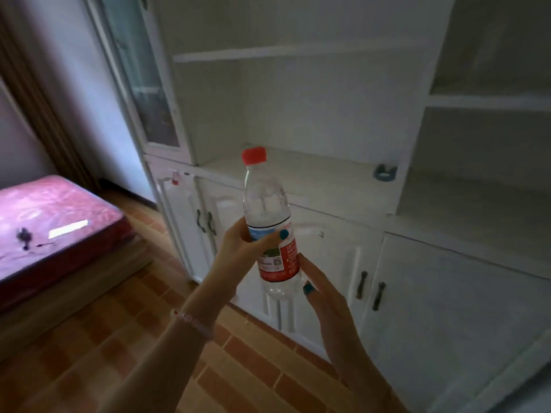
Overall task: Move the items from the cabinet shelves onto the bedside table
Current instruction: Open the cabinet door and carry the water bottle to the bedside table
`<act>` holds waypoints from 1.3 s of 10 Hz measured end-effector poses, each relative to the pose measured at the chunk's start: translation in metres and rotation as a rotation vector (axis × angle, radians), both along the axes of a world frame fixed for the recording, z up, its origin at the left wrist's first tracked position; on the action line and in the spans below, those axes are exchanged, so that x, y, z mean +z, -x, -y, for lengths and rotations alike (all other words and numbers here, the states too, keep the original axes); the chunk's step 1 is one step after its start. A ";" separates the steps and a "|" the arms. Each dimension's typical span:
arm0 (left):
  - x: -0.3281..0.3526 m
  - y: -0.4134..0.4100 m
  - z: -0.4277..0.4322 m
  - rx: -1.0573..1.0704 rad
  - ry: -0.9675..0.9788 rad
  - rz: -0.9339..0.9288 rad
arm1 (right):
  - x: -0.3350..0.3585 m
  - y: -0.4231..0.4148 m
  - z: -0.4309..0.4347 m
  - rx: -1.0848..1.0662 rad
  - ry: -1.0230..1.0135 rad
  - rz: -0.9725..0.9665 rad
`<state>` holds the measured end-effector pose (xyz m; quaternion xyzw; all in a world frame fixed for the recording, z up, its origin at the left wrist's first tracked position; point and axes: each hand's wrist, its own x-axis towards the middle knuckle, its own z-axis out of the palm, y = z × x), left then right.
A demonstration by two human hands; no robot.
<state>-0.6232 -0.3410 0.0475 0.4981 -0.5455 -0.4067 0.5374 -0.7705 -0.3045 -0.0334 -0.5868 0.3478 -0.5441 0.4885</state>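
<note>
Fingers (277, 236) of the left hand (241, 251) wrap the label of a clear water bottle (268, 204), the teal-nailed thumb lying across the front and the rest curled behind. The bottle stands nearly upright in mid-air, its red cap (254, 155) on top, in front of the open cabinet (298, 114) and clear of its shelves. The right hand (328, 299) meets the bottle from below and to the right. Its fingers are straight and laid against the lower edge of the label, released rather than closed round it, and a teal-nailed thumb sits beside the bottle's base. A beaded bracelet (193, 321) circles the left wrist.

Behind the bottle, the cabinet's lowest open shelf (313, 180) carries one small blue object (385, 173) near its right end — too blurred to identify. Below the shelf run white cupboard doors with dark handles (362, 285). A glass-fronted door (140, 70) stands at the cabinet's left side.

Further left, a bed (53, 216) with a pink patterned cover sits against the wall, with a brown curtain (44, 99) hanging behind it — and a brick-patterned floor (134, 323) runs between bed and cabinet.
</note>
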 end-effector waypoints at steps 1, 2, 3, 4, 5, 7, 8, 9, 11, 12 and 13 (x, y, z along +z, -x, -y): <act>0.001 -0.042 -0.027 0.108 0.002 -0.030 | 0.005 -0.038 -0.009 0.102 -0.022 -0.041; 0.004 -0.087 -0.059 0.230 0.015 -0.029 | 0.012 -0.084 -0.019 0.241 0.002 -0.023; 0.004 -0.136 -0.092 0.364 0.036 -0.005 | 0.019 -0.130 -0.036 0.423 0.025 -0.017; 0.003 -0.188 -0.126 0.459 0.056 -0.068 | 0.022 -0.180 -0.059 0.555 0.036 -0.010; 0.008 -0.245 -0.171 0.550 0.077 -0.047 | 0.016 -0.250 -0.075 0.629 0.070 0.047; 0.009 -0.355 -0.251 0.789 0.082 -0.030 | 0.023 -0.373 -0.135 0.732 0.189 -0.044; 0.007 -0.406 -0.294 0.875 0.079 -0.011 | 0.019 -0.430 -0.167 0.813 0.241 -0.064; 0.005 -0.452 -0.342 0.974 0.072 0.009 | 0.014 -0.484 -0.202 0.920 0.248 -0.097; -0.010 -0.521 -0.418 1.133 0.049 0.000 | -0.003 -0.572 -0.258 1.162 0.200 -0.082; -0.023 -0.549 -0.442 1.222 0.026 -0.024 | -0.012 -0.611 -0.271 1.252 0.163 -0.095; -0.037 -0.577 -0.456 1.304 0.022 -0.080 | -0.023 -0.653 -0.276 1.328 0.146 -0.124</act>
